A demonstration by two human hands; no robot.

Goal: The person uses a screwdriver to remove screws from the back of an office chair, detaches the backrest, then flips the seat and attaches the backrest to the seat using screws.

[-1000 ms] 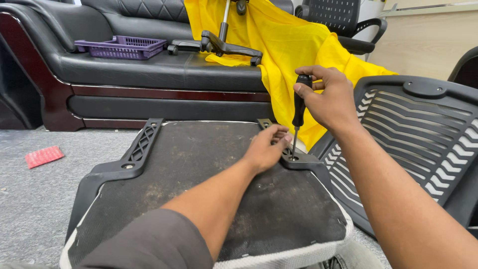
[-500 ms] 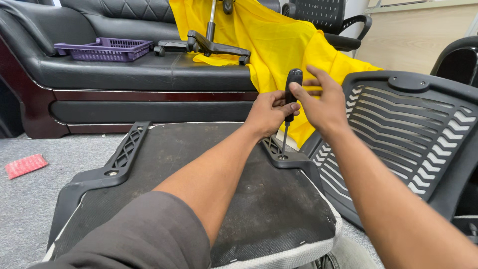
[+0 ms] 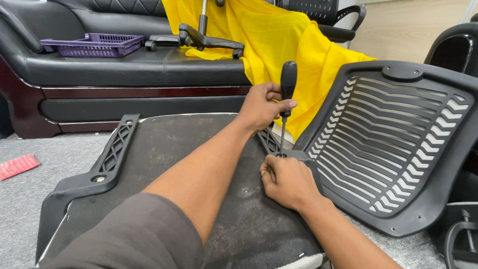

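**Screwdriver upright on the right bracket, hands swapped**

Your left hand is closed around the lower part of the black handle of the screwdriver, thumb pressed across the front. The tool stands nearly vertical: handle up, thin shaft straight down, tip seated at the end of the right-hand black bracket on the upturned seat base. Its long axis runs top to bottom, leaning only slightly to the right at the top.

Your right hand lies low on the seat base, fingers curled against the bracket just beside the tip; what they pinch, if anything, cannot be seen.

Half a second ago your right hand was up at the handle, fingers spread beside it, while the left was taking hold. A second ago the roles were reversed: the right hand held the handle and the left rested by the tip. The screwdriver has stayed on the same spot throughout.

The ribbed black chair back leans just right of the bracket, with a yellow cloth behind it.
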